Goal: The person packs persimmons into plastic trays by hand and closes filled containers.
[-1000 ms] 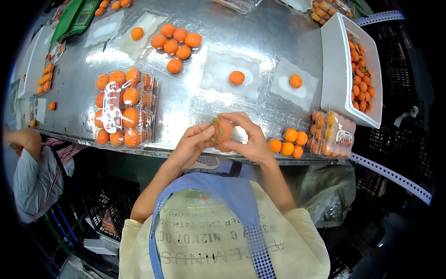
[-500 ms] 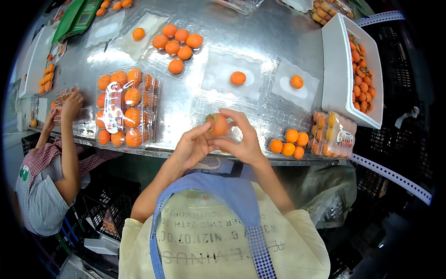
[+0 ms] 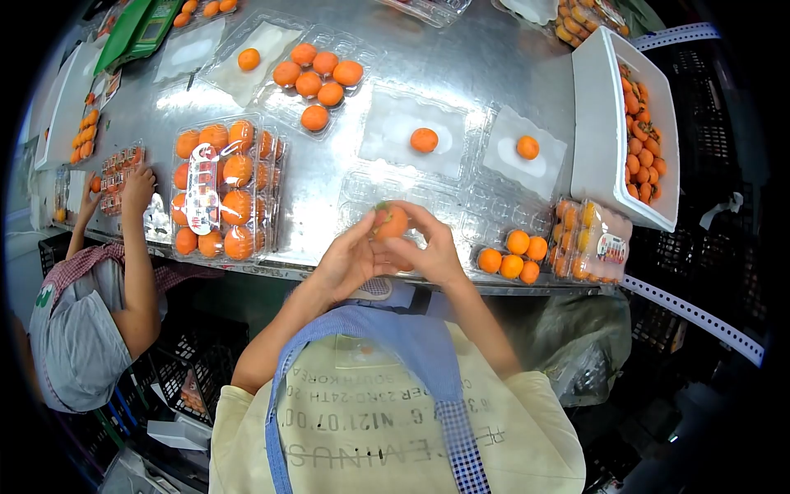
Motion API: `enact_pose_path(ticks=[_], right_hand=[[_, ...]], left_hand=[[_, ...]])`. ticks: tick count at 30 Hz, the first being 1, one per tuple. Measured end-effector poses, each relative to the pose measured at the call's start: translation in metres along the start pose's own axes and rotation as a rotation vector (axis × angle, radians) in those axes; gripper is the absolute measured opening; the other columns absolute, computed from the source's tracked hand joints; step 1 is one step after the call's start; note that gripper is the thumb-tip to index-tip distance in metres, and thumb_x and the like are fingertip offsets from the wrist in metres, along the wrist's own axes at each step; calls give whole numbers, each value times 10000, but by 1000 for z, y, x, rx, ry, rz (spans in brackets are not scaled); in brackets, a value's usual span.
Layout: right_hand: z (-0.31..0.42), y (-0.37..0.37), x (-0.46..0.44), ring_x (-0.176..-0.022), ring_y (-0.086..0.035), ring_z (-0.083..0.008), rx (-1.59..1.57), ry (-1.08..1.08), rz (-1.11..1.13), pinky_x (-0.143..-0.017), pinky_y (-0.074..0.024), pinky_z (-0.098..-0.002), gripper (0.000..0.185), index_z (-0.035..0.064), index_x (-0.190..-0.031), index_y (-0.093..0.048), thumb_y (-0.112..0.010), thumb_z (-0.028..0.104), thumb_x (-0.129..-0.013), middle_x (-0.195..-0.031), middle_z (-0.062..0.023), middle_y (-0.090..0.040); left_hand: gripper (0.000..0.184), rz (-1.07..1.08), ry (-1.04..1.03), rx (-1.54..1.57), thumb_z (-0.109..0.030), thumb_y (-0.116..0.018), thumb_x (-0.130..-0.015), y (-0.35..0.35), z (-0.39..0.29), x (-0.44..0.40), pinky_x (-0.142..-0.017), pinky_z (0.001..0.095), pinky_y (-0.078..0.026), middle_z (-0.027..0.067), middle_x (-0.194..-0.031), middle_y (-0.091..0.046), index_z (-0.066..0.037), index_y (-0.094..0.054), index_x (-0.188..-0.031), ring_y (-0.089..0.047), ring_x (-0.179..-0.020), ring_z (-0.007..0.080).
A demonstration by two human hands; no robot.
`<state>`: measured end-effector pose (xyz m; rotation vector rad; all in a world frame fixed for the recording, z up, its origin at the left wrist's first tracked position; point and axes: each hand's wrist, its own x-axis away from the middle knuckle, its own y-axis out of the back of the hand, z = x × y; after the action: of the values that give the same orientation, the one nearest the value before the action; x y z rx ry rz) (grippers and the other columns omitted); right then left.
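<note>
Head view: forearms [image 3: 276,337] angled inward; right hand [image 3: 434,251] pinched one orange fruit [image 3: 393,221]; left hand [image 3: 347,259] touched it, grip unclear; five fruits [image 3: 511,266] sat near right, seven fruits [image 3: 308,83] far left.

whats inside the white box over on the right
The white box holds a pile of orange fruits. The upper ones cover whatever lies beneath, so its bottom can't be seen.

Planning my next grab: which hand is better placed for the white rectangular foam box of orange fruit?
Probably your right hand: it's nearer that box, though holding a green-topped round orange fruit; your left hand is farther.
</note>
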<state>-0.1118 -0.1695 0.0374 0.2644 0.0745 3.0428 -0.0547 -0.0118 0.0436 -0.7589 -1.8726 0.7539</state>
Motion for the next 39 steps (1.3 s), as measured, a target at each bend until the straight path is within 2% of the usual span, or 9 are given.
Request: enact_pose_path(ticks=[14,21,23,26,29,31,32,34,39], right_hand=[[-29,30,-6,-929,-576,-157,-659,1,-168,-831,-461,-296,433,-15,-1177,-534,-575,292,-874,-1074,-83,-597],[12,238,-26,-849,-600,-135,-411,219,-920,-727,-513,-249,282,42,-1068,-577,-594,261,-891,-1009,-75,-615],[15,319,-23,-1001,-596,-197,-677,537,-863,-836,-531,-246,321,-32,-1087,-536,-580,226,-900,-1100,-141,-592],[54,319,-30,-1009,-594,-217,-764,479,-953,-868,-527,-253,358,-48,-1136,-511,-565,224,-909,-1138,-168,-573],[38,221,-38,-945,-600,-197,-161,254,-755,-839,-507,-268,363,-24,-1169,-525,-610,158,-867,-1121,-116,-587],[18,147,-22,-871,-610,-163,26,-67,-203,-846,-476,-323,383,99,-1152,-596,-678,165,-784,-1066,-67,-617],[16,108,-13,-930,-593,-183,509,-85,10,-884,-449,-345,410,102,-1151,-593,-701,202,-769,-1056,-57,-617],[-19,69,0,-1062,-512,-258,623,303,362,-903,-414,-365,454,110,-1126,-593,-731,232,-711,-1131,-56,-580],[-37,41,19,-1003,-487,-204,943,399,403,-894,-338,-377,513,142,-1052,-600,-780,252,-585,-972,-8,-563]], left_hand=[[426,-80,-46,-100,-418,-380,-963,13,1,-5,-730,281,-483,104,-983,-630,-48,-550,-1089,-599,-830,151],[252,-340,-244,-43,-236,-537,-911,56,-9,0,-701,249,-476,58,-930,-612,-46,-537,-1078,-561,-769,127],[240,-349,-239,-61,-231,-534,-913,61,-8,-1,-696,250,-476,56,-925,-607,-48,-537,-1068,-561,-771,125],[220,-359,-226,-91,-225,-529,-916,67,-3,-5,-690,248,-476,50,-918,-598,-53,-537,-1053,-561,-769,123],[202,-358,-231,-105,-221,-523,-921,66,-3,-8,-685,240,-472,44,-912,-591,-57,-537,-1039,-560,-765,120],[192,-364,-239,-111,-218,-520,-925,65,-4,-8,-682,234,-468,41,-910,-589,-60,-538,-1031,-560,-760,117],[187,-367,-243,-116,-217,-519,-926,63,-4,-8,-680,231,-465,40,-909,-589,-61,-538,-1028,-560,-757,114],[181,-370,-239,-126,-215,-518,-928,63,-3,-8,-680,228,-461,39,-908,-590,-63,-538,-1025,-559,-751,109],[177,-375,-196,-135,-210,-525,-926,69,4,-9,-685,229,-458,39,-903,-590,-64,-542,-1024,-559,-741,98]])
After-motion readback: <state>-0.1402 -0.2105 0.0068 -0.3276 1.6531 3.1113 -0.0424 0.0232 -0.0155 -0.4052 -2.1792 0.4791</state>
